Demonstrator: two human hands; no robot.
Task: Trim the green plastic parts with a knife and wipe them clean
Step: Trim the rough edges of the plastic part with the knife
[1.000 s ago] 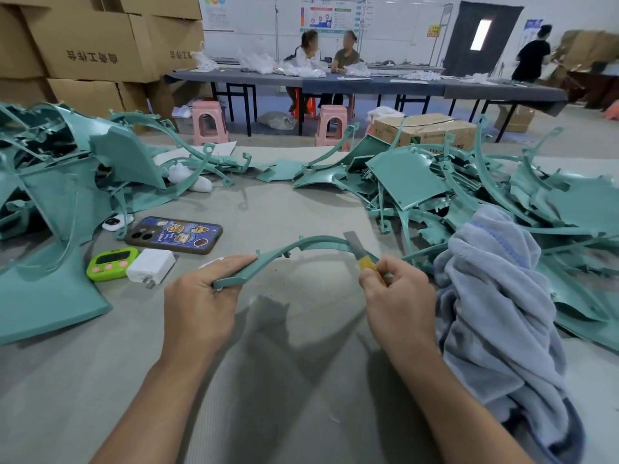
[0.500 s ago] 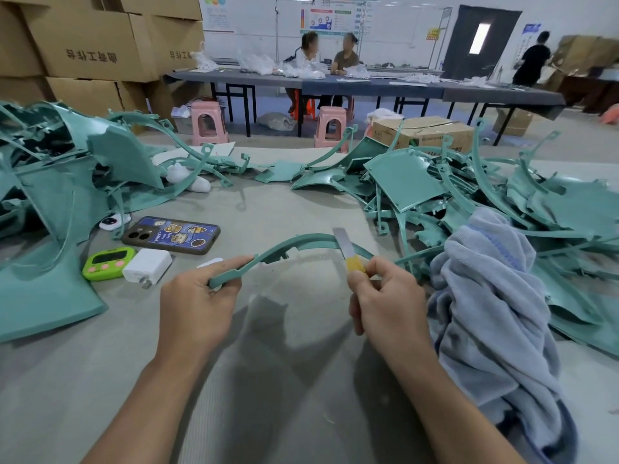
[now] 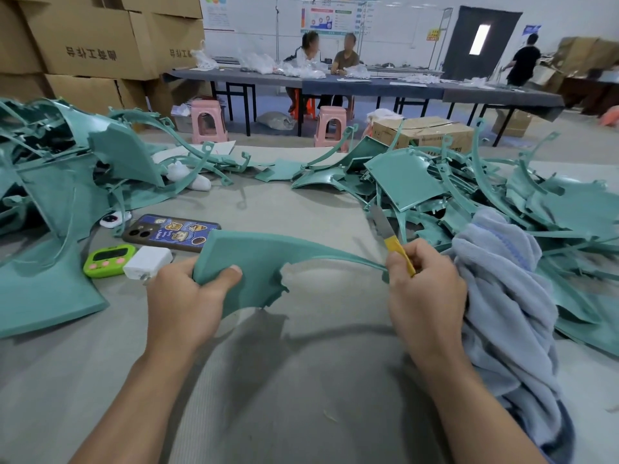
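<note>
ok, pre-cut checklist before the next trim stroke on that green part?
1. Part secured: ok, the left hand grips the wide end of the green part, thumb on top.
2. Knife in hand: ok, the right hand holds the knife by its yellow handle.
3. Blade on the edge: not ok, it points up and away, off the part.
4. Left fingers away from the blade: ok, they are at the opposite end.
5. Thin end steadied: cannot tell, it reaches the right hand but contact is hidden.
6. Towel ready for wiping: ok, the towel lies beside the right hand.
</note>
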